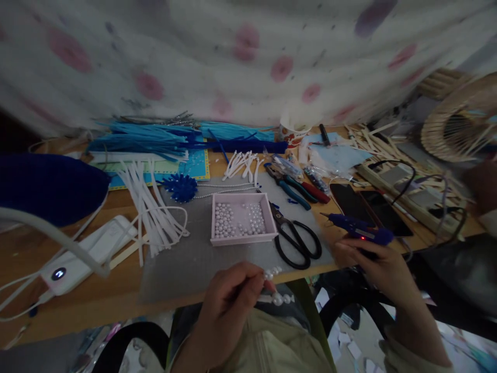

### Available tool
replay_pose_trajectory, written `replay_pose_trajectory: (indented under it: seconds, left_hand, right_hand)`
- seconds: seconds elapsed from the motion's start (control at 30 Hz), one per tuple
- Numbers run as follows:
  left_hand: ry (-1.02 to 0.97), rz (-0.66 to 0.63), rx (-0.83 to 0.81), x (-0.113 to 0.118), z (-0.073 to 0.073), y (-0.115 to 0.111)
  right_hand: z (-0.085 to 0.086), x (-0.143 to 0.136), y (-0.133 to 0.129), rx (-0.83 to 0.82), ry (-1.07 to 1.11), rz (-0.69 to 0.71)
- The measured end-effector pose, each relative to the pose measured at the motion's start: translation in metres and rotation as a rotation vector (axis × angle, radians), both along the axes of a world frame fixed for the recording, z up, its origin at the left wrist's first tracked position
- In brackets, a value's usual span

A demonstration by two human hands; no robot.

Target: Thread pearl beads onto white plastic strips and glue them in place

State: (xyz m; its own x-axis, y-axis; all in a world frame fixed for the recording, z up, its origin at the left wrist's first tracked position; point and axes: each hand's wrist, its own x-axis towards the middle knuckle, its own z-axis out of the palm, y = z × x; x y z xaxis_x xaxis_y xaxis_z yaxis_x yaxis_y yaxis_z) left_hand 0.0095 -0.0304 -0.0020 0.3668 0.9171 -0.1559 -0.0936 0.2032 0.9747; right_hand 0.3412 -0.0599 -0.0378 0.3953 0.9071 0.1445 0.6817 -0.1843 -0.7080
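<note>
My left hand (236, 295) is closed in a pinch at the table's front edge. From its fingertips stick out strands of white pearl beads (277, 299), partly hidden by the fingers. To the right, my right hand (382, 269) is wrapped round a blue glue gun (357, 228) with a small red light lit, its nozzle pointing left. A pale pink box (244, 240) of loose pearl beads stands on a grey mat (182, 280) just beyond my left hand. Black-handled scissors (297, 238) lie between the box and the glue gun.
White pipe cleaners (147, 212), a blue pompom-like piece (180, 187) and blue pipe cleaners (143, 137) lie left and behind. Pliers (293, 186), phones (353, 204) and a power strip (411, 197) are at right. A white power bank (89, 254) with cables sits left.
</note>
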Motion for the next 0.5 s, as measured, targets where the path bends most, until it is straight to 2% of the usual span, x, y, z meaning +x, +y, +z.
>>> replay_pose_trajectory:
  seconds: [0.13,0.27,0.37,0.5]
  left_hand:
    - [-0.001,-0.008,-0.004,0.003,0.001,0.001]
    - [0.044,-0.021,-0.032,0.004,-0.001,0.003]
    - [0.104,-0.033,-0.058,0.005,-0.003,0.004]
    - [0.115,-0.055,-0.09,0.007,-0.003,0.005]
  right_hand:
    - [-0.019,0.014,0.014,-0.014,-0.019,-0.044]
    - [-0.026,0.015,0.026,-0.047,-0.016,-0.043]
    - [-0.021,0.016,0.018,-0.049,-0.025,-0.061]
    - [0.003,0.013,-0.025,0.016,-0.169,-0.179]
